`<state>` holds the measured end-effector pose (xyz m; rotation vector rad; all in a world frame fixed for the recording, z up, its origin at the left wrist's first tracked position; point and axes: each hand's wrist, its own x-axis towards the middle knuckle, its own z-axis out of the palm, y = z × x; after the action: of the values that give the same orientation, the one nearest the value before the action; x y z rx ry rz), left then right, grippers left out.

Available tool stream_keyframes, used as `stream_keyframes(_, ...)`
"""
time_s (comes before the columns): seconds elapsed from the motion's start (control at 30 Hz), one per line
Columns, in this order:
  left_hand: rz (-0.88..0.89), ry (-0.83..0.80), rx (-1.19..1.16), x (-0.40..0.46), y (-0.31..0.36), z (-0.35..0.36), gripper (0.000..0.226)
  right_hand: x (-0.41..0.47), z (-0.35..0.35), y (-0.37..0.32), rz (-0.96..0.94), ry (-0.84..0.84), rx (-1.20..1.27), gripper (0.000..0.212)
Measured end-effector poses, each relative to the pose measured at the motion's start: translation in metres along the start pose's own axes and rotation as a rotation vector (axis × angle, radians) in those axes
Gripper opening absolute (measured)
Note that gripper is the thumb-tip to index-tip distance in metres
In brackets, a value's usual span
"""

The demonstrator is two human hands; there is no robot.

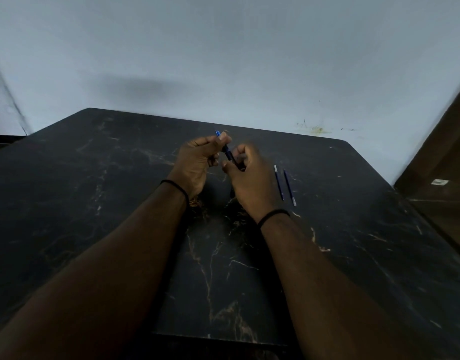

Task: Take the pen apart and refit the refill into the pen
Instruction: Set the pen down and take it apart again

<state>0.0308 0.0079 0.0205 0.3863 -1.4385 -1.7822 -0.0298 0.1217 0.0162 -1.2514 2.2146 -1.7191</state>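
A dark blue pen [229,155] is held between both hands above the middle of the black marble-patterned table [120,178]. My left hand [197,162] pinches its upper part, and a bright blue end sticks out past the fingertips. My right hand [249,178] grips the lower part of the barrel, which its fingers mostly hide. Two thin blue refills [279,182] [290,187] lie side by side on the table just right of my right hand.
A pale wall rises behind the table's far edge. A brown wooden panel or door [442,178] stands at the right, close to the table's corner. Both wrists wear a thin black band.
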Motion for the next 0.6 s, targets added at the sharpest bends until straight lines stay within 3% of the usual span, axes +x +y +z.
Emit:
stream_keyframes(0.27,0.002,-0.01,0.048,0.0,-0.001,-0.001,0.013,0.0,0.0,-0.007,0.046,0.003,-0.124,0.035)
stream_keyframes(0.43,0.006,0.003,0.04,0.003,-0.004,-0.002,0.015,0.001,0.0,-0.001,-0.002,0.048,-0.056,0.011)
stream_keyframes(0.6,-0.012,-0.001,0.025,0.004,-0.004,-0.001,0.01,0.0,0.003,0.004,-0.043,0.075,-0.044,0.021)
